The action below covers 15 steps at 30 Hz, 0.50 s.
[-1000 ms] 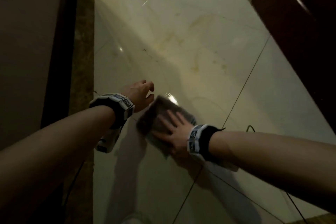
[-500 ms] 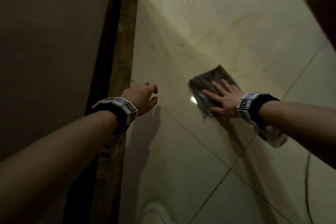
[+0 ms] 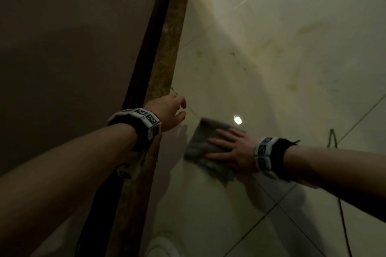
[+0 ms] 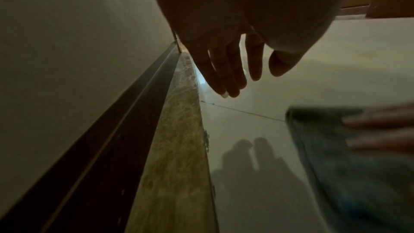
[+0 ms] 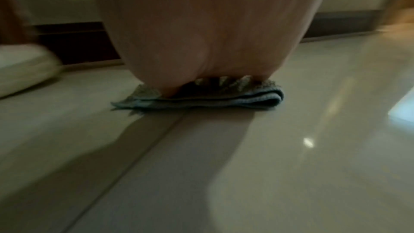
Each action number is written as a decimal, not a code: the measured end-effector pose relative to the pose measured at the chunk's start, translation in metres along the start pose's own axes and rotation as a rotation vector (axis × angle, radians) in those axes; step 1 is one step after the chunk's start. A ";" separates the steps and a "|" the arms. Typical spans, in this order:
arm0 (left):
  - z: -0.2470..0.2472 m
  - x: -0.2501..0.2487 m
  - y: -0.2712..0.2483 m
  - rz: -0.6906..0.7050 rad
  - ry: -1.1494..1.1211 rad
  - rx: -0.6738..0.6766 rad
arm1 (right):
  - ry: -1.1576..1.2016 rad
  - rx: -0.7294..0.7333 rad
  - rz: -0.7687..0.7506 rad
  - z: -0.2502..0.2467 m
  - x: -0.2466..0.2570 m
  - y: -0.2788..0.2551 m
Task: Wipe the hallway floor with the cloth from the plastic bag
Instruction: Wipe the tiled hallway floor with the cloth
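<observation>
A folded grey-blue cloth (image 3: 201, 144) lies flat on the glossy pale floor tiles (image 3: 271, 58). My right hand (image 3: 227, 148) presses on it with straight, spread fingers, palm down. In the right wrist view the cloth (image 5: 224, 97) shows folded in layers under the heel of the hand. My left hand (image 3: 173, 110) hovers above the floor near the wall, fingers loosely extended and holding nothing; the left wrist view shows this left hand (image 4: 235, 70) above its shadow, with the cloth (image 4: 336, 148) at the right. No plastic bag is in view.
A wall (image 3: 73, 48) with a dark skirting board (image 3: 150, 37) and a brown marble border strip (image 3: 167, 58) runs along the left. A thin dark cable (image 3: 342, 204) trails on the floor at right. A pale shoe (image 5: 24, 70) stands near the skirting.
The right hand swept the cloth out to the right, then back left toward the wall. The head view has turned left, showing more wall. The left hand stays hovering.
</observation>
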<state>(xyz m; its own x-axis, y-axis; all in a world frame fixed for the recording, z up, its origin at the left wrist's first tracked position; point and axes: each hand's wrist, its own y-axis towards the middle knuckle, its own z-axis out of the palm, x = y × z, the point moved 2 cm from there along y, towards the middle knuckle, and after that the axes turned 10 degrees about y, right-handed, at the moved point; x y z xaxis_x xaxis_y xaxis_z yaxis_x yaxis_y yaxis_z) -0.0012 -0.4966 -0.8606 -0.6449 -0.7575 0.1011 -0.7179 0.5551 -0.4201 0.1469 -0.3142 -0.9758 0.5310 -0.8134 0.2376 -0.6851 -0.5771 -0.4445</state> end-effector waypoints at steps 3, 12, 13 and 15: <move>-0.013 -0.010 0.026 0.089 0.141 0.022 | 0.069 0.057 0.337 -0.013 -0.056 -0.017; -0.088 -0.129 0.101 0.358 -0.063 -0.181 | 0.162 0.302 0.313 0.017 0.007 -0.099; -0.086 -0.140 0.104 0.387 -0.056 -0.167 | 0.150 0.306 0.277 0.017 0.006 -0.104; -0.076 -0.158 0.109 0.433 -0.046 -0.123 | 0.135 0.253 0.231 0.016 -0.005 -0.109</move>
<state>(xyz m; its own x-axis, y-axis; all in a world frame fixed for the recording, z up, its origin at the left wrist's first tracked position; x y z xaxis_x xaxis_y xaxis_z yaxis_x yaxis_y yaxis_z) 0.0025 -0.2905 -0.8534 -0.8823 -0.4597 -0.1013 -0.4124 0.8586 -0.3044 0.2267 -0.2462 -0.9419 0.2944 -0.9322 0.2104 -0.6251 -0.3543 -0.6955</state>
